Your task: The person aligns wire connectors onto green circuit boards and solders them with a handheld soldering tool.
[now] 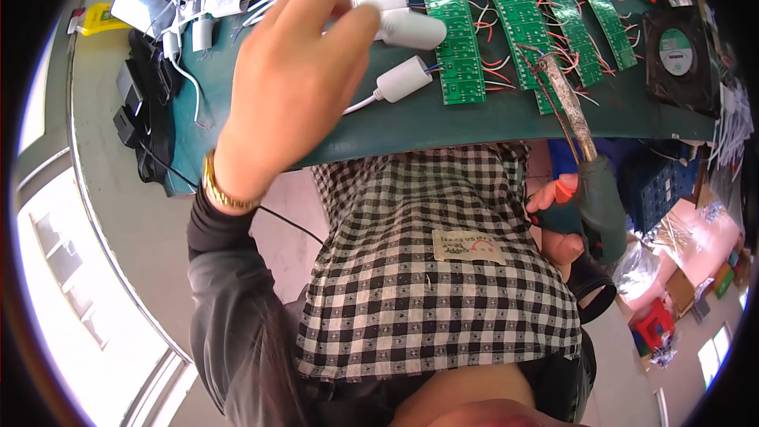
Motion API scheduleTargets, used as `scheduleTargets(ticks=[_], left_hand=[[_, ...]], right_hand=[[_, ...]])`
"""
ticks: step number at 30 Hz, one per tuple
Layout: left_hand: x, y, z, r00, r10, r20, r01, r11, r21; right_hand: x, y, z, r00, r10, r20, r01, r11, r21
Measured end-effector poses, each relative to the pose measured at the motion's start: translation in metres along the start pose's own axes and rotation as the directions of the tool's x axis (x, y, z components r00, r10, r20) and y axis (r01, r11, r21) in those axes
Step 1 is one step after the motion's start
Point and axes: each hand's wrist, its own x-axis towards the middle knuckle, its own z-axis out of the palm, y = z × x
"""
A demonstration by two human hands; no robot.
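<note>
My left hand (pixel 292 83), with a gold bracelet at the wrist, reaches over the table with its fingers bent into a pinch. At its thumb and fingertips is a white cylindrical housing (pixel 415 29), whose far end overlaps a green circuit board strip (pixel 458 39); the exact grip is partly hidden. Another white housing (pixel 403 79) lies nearer the edge, its wires running to the same strip. My right hand (pixel 560 247), with an orange-red cover on one finger, is closed round the dark handle of a soldering iron (pixel 569 103). The iron's tip points toward the boards.
More board strips (pixel 573 28) with red and white wires lie to the right. Beyond them is a black square fan-like part (pixel 676 59). White housings with cables (pixel 209 0), a phone (pixel 142 6) and black adapters (pixel 130 87) fill the left. The table edge (pixel 356 142) runs before me.
</note>
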Motion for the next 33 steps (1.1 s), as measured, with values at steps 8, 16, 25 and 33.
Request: scheduleTargets(ticks=[8, 16, 25, 33], left_hand=[[0.052, -0.009, 0.033, 0.993, -0.095, -0.065, 0.089, 0.992, -0.09], [-0.004, 0.013, 0.039, 0.99, 0.083, -0.117, -0.109, 0.966, -0.235], [-0.018, 0.046, 0.067, 0.967, -0.256, -0.008, 0.245, 0.934, -0.26], [-0.022, 0.042, 0.081, 0.943, -0.313, -0.11, 0.249, 0.887, -0.389]], right_hand=[[-0.01, 0.008, -0.001, 0.998, -0.041, -0.044, 0.045, 0.994, 0.101], [0.007, -0.018, 0.001, 0.982, 0.188, 0.034, -0.191, 0.971, 0.144], [0.016, -0.033, 0.007, 0.87, 0.489, 0.057, -0.477, 0.866, -0.152], [0.02, -0.028, 0.012, 0.868, 0.461, 0.187, -0.459, 0.887, -0.052]])
